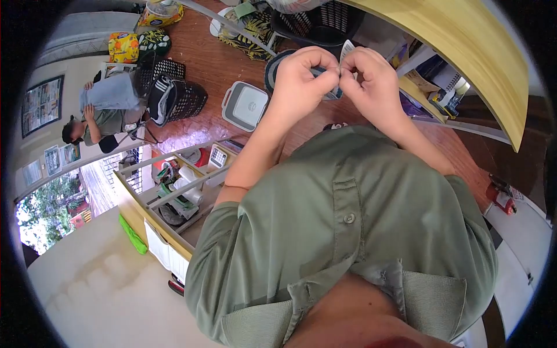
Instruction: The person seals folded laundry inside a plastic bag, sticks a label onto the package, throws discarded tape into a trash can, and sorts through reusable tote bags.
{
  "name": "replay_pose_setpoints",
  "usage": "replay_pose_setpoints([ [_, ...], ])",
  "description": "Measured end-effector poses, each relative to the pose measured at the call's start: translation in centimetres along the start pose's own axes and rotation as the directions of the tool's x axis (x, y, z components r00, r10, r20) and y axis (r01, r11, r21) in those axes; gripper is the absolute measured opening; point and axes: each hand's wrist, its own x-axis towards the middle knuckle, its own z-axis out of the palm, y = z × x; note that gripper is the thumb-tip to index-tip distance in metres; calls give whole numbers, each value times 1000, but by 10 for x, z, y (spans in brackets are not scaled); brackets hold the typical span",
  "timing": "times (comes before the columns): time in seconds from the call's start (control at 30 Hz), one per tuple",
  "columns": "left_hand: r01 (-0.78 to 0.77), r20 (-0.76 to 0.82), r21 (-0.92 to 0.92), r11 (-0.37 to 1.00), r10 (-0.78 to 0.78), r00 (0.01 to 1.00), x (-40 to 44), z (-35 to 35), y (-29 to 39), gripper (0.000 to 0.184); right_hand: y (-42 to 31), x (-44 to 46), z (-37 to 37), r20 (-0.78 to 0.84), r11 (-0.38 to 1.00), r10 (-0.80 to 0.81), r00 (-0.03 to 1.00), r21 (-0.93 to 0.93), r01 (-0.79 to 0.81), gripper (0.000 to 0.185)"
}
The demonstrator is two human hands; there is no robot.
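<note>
My left hand (306,78) and my right hand (372,78) are raised in front of my chest, fingertips meeting. Both are closed in a pinch, thumbs against curled index fingers. Between them is a small white slip with dark print (347,49); its upper end sticks out above my right fingers and the rest is hidden. What my left fingertips pinch is too small to make out clearly, but they touch at the slip's edge. Behind my hands, a round dark-blue item (271,71) shows in part on the floor.
A grey-and-white plastic basin (245,107) lies on the wooden floor. Black laundry baskets (194,103) stand to the left, where another person (107,124) holds up light-blue cloth (110,93). A yellow counter (464,35) curves at right; a shelf (154,214) with goods is at left.
</note>
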Motion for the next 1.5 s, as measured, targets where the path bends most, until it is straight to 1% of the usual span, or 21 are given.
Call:
replay_pose_setpoints([
  [0.03,15,9,-66,998,-14,1000,0,1,-2,3,0,0,0,-8,1000,-2,1000,21,2,12],
  [0.07,14,8,-67,998,-13,1000,0,2,-3,3,0,0,1,-7,1000,-3,1000,21,3,12],
  [0.13,-25,-53,-134,991,18,998,1,5,-3,6,-2,0,1,-22,997,13,1000,75,-11,13],
  [0.17,-25,-53,-135,991,18,998,1,5,-3,6,-2,0,1,-22,997,13,1000,74,-11,13],
  [0.23,-64,-83,-121,991,54,995,0,6,0,6,-3,0,1,-35,990,17,999,137,-12,12],
  [0.37,-82,-85,-124,989,72,994,-2,7,2,6,-4,-2,1,-37,989,21,999,147,-15,12],
  [0.43,-104,-94,-36,994,100,990,-2,8,5,6,-2,-3,1,-26,986,61,998,154,-56,11],
  [0.57,-90,-58,-47,995,87,994,-5,7,5,2,-1,-6,1,-10,974,97,995,208,-93,9],
  [0.63,-113,-75,0,994,113,991,-5,6,6,4,-1,-8,-1,21,910,195,981,369,-189,6],
  [0.67,-115,-75,1,993,115,991,-4,6,7,4,-2,-8,-3,20,910,194,981,369,-187,6],
  [0.73,-105,-94,-89,990,97,991,-4,6,8,7,-2,-8,-8,113,826,306,945,462,-322,6],
  [0.77,-106,-94,-89,990,98,991,-3,5,7,7,-1,-9,-8,112,827,305,946,462,-321,6],
  [0.83,-99,-40,-96,990,96,995,-4,3,4,7,1,-11,-8,115,812,296,948,492,-313,6],
  [0.97,-89,-13,-49,995,89,996,-5,1,5,8,0,-12,-8,88,850,271,959,447,-281,7],
  [1.13,-137,-4,-35,990,137,991,-4,1,6,8,-4,-11,-10,55,902,237,970,357,-241,8],
  [1.23,-96,2,-11,995,96,995,-5,2,9,3,-5,-12,-10,51,897,257,965,359,-258,9],
  [1.43,-71,-34,-36,997,70,997,-6,6,6,3,-7,-13,-9,55,878,310,949,368,-308,9],
  [1.5,-62,-47,-37,997,61,997,-6,8,5,3,-7,-13,-9,38,893,290,956,350,-284,8],
])
